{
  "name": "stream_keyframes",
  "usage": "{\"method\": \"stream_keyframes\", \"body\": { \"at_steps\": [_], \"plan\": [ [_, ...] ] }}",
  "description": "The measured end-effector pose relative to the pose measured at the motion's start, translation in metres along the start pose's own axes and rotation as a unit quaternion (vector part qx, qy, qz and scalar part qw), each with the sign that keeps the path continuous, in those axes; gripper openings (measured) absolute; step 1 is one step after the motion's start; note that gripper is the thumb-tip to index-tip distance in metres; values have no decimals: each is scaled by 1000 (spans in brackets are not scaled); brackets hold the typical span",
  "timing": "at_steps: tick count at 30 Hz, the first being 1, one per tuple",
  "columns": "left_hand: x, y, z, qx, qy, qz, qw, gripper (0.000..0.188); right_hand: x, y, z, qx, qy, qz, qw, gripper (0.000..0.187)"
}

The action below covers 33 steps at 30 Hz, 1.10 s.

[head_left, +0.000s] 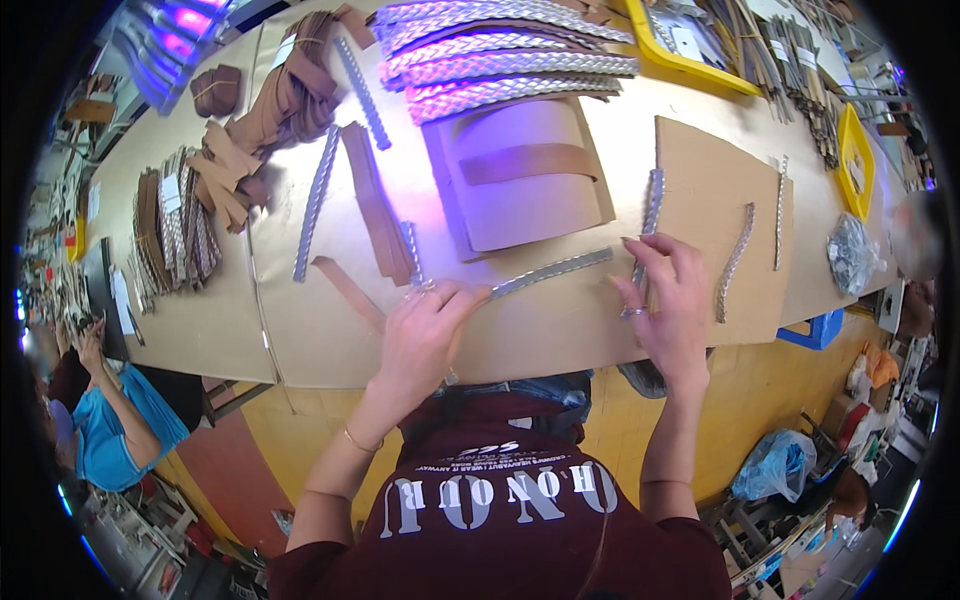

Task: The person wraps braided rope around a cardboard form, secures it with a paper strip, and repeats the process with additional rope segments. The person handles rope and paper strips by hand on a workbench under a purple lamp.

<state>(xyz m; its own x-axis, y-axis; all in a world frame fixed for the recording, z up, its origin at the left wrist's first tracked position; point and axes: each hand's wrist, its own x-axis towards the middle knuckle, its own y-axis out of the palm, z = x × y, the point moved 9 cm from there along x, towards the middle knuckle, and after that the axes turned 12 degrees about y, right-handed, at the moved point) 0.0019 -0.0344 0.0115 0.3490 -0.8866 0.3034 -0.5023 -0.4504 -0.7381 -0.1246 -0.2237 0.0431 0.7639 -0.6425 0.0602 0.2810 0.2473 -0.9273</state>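
**A:** Holding what, exactly, in each hand?

**B:** The left hand (420,330) pinches the near end of a silver braided strip (550,272), fingers closed narrowly on it. The strip lies flat on the counter (330,340) in front of the person. Its long axis runs from the left hand up and to the right, with the free end pointing toward the cardboard sheet (700,200).

**A:** And the right hand?

**B:** The right hand (665,300) rests on the near left edge of that cardboard sheet, fingers curled around the lower end of a second silver braided strip (652,205). That strip runs nearly straight away from the person, leaning slightly right.

**A:** What lies around them?

**B:** On the same cardboard, to the right, sit a darker curved braid (735,260) and a thin silver strip (779,215), both lengthwise away from the person. Just beyond the first strip is a curved tan form (520,200) with a brown band (528,162) across it. Left of it are flat brown leather strips (370,200) and two more silver braids (315,205). At the far edge lies a row of wide silver braided bands (500,60). A yellow tray (690,60) sits far right, and stacked bundles (175,230) far left. Another person in a blue top (110,430) sits at lower left.
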Motion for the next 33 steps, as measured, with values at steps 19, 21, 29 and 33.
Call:
{"method": "stream_keyframes", "body": {
  "at_steps": [19, 21, 29, 33],
  "plan": [
    [-9, -8, 46, -521, -271, -190, 787, 37, -26, 34, 28, 301, 153, 187, 922, 21],
    [-9, -11, 49, -488, -264, -209, 805, 36, -27, 32, 25, 308, 143, 177, 924, 21],
    [-18, -21, 2, 18, -84, -174, 981, 29, -39, 33, 1, 256, 209, 111, 937, 18],
    [-20, 29, -47, 46, 25, -24, 998, 41, -43, 33, -1, 217, 221, 78, 947, 21]
  ]
}}
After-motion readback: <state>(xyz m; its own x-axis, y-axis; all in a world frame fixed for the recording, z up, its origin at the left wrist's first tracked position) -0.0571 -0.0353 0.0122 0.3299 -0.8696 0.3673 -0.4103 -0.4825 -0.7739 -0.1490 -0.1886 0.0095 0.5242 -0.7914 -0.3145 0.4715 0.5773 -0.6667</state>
